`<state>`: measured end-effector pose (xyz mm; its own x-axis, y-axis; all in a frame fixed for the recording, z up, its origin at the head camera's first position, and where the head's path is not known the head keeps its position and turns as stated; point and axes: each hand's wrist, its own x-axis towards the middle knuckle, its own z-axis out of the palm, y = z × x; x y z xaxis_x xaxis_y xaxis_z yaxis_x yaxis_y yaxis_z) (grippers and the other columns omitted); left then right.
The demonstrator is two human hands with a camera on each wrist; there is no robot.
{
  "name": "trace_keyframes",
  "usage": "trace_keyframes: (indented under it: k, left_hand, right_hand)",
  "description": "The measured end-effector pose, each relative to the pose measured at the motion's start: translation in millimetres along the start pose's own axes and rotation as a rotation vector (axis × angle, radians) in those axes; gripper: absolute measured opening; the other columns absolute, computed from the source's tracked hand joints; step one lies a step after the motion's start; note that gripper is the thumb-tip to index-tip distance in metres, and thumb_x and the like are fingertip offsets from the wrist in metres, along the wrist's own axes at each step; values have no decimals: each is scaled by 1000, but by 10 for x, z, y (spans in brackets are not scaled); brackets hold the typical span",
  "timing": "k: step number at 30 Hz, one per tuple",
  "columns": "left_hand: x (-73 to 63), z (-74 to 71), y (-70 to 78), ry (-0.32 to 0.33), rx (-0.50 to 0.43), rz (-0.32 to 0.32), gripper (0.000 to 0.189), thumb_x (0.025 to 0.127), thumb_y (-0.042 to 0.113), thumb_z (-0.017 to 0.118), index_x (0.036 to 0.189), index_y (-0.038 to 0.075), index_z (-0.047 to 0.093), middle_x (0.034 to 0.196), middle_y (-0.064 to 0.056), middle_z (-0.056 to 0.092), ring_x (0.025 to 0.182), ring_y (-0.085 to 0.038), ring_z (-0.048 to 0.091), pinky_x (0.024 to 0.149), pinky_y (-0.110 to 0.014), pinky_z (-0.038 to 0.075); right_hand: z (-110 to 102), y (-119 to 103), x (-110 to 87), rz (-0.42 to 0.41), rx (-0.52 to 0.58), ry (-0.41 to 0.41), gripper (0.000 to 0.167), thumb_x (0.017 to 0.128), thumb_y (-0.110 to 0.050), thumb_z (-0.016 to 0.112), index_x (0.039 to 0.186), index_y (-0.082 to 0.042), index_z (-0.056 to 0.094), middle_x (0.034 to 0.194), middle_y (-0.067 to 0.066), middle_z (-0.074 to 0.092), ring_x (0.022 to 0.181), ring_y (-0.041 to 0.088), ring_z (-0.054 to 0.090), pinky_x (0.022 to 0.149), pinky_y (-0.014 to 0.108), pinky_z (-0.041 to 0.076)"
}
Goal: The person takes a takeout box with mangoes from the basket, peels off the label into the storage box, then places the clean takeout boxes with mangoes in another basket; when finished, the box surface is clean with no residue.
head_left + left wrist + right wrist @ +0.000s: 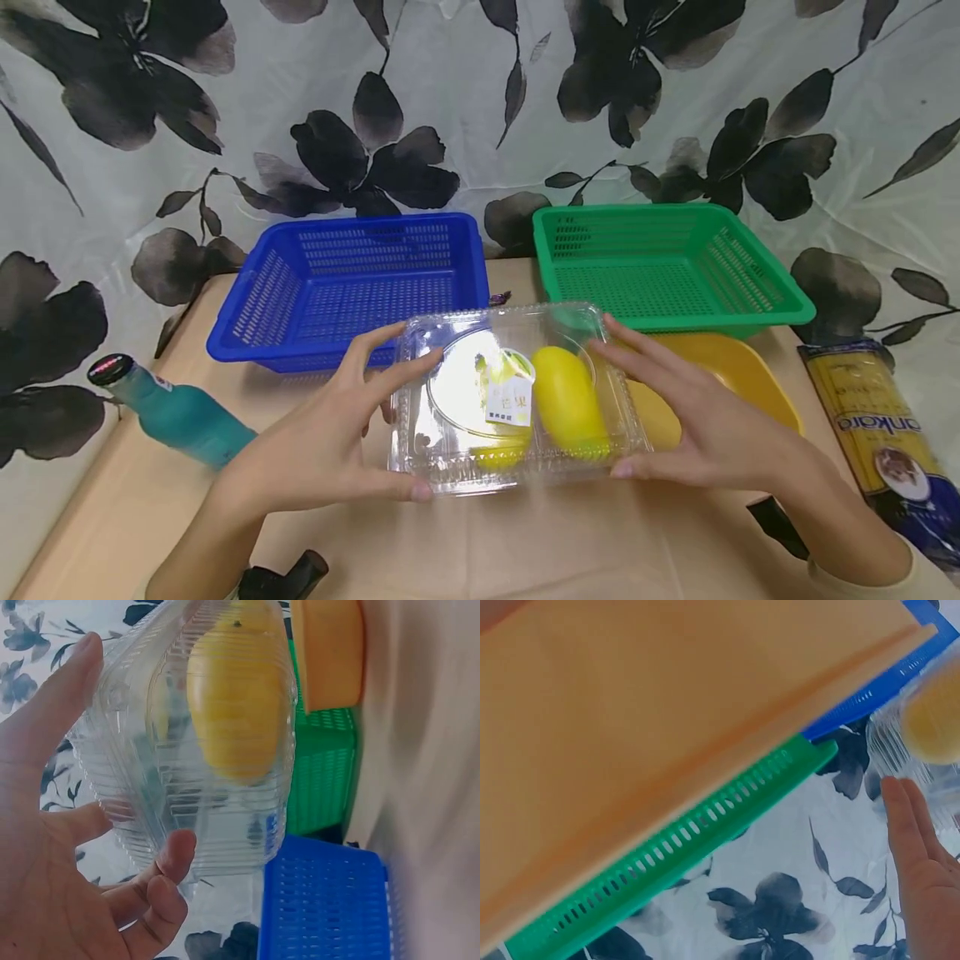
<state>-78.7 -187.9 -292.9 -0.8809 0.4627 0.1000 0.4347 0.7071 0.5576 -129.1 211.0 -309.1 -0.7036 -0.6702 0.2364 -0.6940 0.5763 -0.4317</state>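
Note:
A clear plastic clamshell box (450, 392) is held up in front of me between both hands, its lid down. Inside lie two yellow mangoes (568, 400), one partly behind glare and a white label (512, 396). My left hand (315, 450) grips the box's left side, thumb at the near edge. My right hand (708, 425) holds the right side, fingers along the lid and thumb at the near corner. Ridged side walls of the box (225, 817) show in the left wrist view. Only part of the right hand (926, 862) appears in the right wrist view.
Behind the box stand a blue basket (258, 304) and a green basket (780, 300). A yellow tray (765, 383) is partly under the right hand. To the left lies a teal bottle (191, 421); at far right, a yellow and blue packet (862, 400).

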Motion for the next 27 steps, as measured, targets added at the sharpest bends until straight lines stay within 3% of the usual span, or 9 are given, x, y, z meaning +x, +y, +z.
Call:
trace_keyframes:
  k: [8,13,19,27]
  left_hand:
    - [-42,88,-34,-45,-16,-67,106,68,70,85,158,45,35,168,-1,12,93,-9,56,60,-22,47]
    - [-90,126,-77,-28,17,-74,109,64,74,84,158,44,36,168,0,13,86,-7,53,62,-21,48]
    - [-112,217,-171,-46,-17,-89,111,63,69,88,158,40,38,167,-3,16,83,-6,54,64,-21,49]
    - [-80,326,-297,-74,-29,-66,109,66,68,87,158,31,42,167,-10,17,83,-8,57,67,-22,50]
  right_hand:
    - [41,-52,-69,62,-77,-110,100,79,-63,80,162,-37,29,172,-2,18,145,41,41,97,64,51]
    - [126,-77,-59,116,-122,-173,97,80,-79,66,161,-40,30,172,-2,17,139,37,51,96,55,56]
    - [214,-52,-62,115,-116,-205,95,81,-80,63,161,-37,33,172,-2,16,133,34,58,93,49,58]
    - [377,-1,-65,137,-118,-244,99,81,-82,60,162,-34,31,173,0,14,136,31,55,97,47,56]
